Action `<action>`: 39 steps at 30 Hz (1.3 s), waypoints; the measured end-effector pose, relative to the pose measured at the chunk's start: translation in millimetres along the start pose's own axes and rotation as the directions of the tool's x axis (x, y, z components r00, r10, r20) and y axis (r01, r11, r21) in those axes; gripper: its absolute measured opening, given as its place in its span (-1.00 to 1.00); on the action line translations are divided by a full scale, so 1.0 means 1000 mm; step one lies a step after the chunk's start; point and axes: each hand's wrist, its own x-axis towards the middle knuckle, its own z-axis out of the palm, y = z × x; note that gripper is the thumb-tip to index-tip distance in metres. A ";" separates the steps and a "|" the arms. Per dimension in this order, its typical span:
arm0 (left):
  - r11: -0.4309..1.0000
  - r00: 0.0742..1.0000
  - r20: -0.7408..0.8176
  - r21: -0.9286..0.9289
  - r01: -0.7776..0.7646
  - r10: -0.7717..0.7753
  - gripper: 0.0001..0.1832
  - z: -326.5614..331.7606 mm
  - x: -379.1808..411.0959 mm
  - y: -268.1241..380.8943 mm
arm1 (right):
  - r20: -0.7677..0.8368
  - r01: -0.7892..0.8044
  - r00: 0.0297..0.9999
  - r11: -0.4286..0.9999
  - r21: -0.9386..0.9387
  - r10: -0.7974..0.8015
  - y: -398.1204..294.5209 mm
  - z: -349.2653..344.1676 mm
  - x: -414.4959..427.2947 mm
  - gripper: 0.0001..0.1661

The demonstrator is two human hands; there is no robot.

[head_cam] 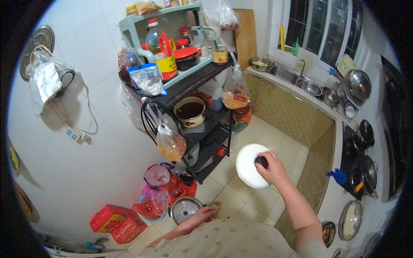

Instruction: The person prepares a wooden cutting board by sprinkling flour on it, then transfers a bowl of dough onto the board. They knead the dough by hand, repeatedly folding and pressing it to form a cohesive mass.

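My right hand (271,164) grips the dark knob of a round white lid (250,171), which it holds up over the tiled floor. My left hand (206,214) hangs low before my body, its fingers slightly bent and apart, with nothing seen in it. From this view it lies beside the rim of a lidded steel pot (186,209) that stands lower down; whether they touch cannot be told. An enamel pot with dark liquid (190,111) stands on the black shelf rack, ahead to the left.
The black rack (206,171) carries bottles and hanging plastic bags. Red boxes (119,224) and a basin with a red bag (150,208) stand on the floor at the left. Along the right run the counter with a sink (284,74), a stove with a wok (367,171) and several dishes.
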 end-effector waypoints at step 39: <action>0.402 0.589 -0.255 0.906 -0.130 0.767 -0.17 -0.015 0.190 0.281 | 0.500 0.147 0.861 0.987 -0.065 -0.095 0.043 0.141 0.207 -0.41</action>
